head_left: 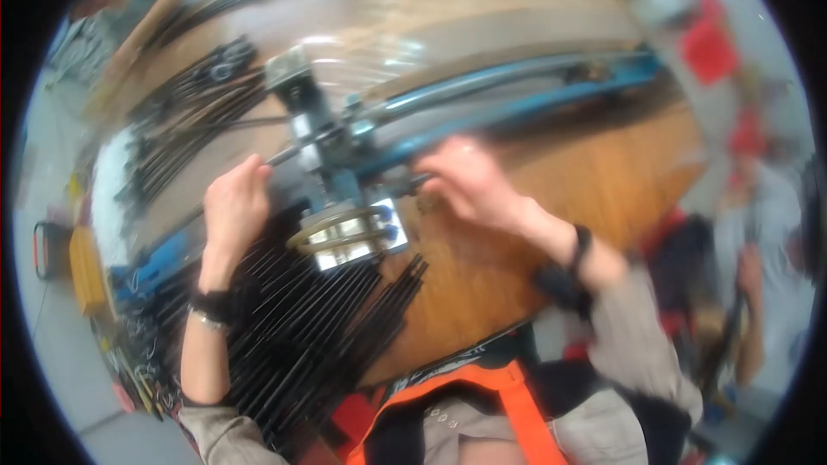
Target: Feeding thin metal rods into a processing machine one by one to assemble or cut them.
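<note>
Rod (282, 156) pinched in the left hand (237, 209) could skew if the right hand (469, 179), curled, its hold unclear, jolts the fixture (312, 158).

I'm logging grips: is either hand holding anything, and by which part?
Left hand pinches a rod beside the machine; right hand seems to hold a dark piece, exact part blurred.

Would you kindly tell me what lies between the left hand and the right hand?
In the head view, a metal bench fixture lies between the left hand and the right hand.
</note>
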Available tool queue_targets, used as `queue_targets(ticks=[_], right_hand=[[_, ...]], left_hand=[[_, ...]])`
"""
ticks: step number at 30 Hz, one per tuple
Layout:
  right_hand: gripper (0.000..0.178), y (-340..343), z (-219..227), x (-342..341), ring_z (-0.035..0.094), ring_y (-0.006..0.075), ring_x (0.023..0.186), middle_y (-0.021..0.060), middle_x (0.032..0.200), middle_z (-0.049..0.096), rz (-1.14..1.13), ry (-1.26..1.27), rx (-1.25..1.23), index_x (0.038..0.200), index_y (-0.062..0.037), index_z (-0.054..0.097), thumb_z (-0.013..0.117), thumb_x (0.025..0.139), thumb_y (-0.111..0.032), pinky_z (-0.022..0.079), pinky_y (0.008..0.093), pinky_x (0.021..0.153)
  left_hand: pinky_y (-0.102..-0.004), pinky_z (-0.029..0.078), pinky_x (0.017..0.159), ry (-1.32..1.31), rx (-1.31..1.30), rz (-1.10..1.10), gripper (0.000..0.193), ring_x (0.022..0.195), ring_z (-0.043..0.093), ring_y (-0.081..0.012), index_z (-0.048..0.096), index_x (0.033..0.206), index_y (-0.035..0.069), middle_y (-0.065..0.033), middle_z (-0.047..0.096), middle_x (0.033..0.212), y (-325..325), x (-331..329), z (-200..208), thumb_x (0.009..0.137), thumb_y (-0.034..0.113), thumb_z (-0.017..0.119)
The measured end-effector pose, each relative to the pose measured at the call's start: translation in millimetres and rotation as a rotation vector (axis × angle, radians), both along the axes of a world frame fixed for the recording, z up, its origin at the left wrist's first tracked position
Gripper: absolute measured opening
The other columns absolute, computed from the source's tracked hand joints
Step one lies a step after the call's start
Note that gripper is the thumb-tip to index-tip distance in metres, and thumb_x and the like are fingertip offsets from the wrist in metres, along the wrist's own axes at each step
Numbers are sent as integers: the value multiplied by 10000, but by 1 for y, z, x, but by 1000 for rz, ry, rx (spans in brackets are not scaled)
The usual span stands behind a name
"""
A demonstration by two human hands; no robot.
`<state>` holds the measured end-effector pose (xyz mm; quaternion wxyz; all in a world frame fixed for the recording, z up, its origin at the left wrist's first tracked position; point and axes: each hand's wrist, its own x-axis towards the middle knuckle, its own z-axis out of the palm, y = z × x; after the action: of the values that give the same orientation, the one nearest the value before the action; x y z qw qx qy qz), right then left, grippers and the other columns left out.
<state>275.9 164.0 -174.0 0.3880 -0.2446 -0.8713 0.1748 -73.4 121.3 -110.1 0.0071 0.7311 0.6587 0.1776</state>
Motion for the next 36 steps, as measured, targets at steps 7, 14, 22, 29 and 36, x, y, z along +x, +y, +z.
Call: queue_targets(ticks=[7, 14, 22, 29, 36], right_hand=[[255, 16, 6, -2, 637, 345, 803, 154, 853, 653, 70, 7, -152, 1048, -44, 674, 761, 814, -99, 523, 422, 694], [134, -4, -27, 43, 622, 292, 827, 119, 839, 614, -24, -534, 324, 846, -73, 597, 698, 781, -132, 536, 408, 700], [126, -5, -37, 22, 611, 358, 779, 175, 836, 604, -16, -401, 149, 908, -58, 608, 620, 787, -26, 515, 469, 686], [162, -45, -15, 20, 671, 385, 852, 190, 941, 701, 205, -516, -404, 1062, -61, 691, 651, 920, -129, 539, 484, 726], [200, -43, -3, 14, 695, 331, 774, 176, 885, 716, 411, -613, -374, 1028, -53, 762, 745, 874, -179, 530, 383, 694]], left_hand=[[-464, 473, 641, 169, 195, -101, 115, 755, 625, -386, 578, 919, 66, -164, 630, 821, 1, -6, -18, 975, 166, 581], [-414, 513, 778, 394, 463, -182, 253, 922, 650, -337, 657, 1180, 69, -130, 695, 996, 17, -72, -9, 954, 177, 621], [-395, 451, 602, 458, -182, 33, 103, 644, 607, -260, 614, 844, 124, -49, 589, 681, -168, 55, 66, 831, 162, 709], [-403, 407, 763, 36, -321, 328, 190, 907, 545, -248, 652, 925, 144, -35, 574, 941, -271, 134, -43, 791, 207, 770], [-340, 499, 608, -71, 86, 312, 128, 734, 594, -204, 635, 944, 114, -33, 562, 783, -265, 140, -68, 858, 159, 717]])
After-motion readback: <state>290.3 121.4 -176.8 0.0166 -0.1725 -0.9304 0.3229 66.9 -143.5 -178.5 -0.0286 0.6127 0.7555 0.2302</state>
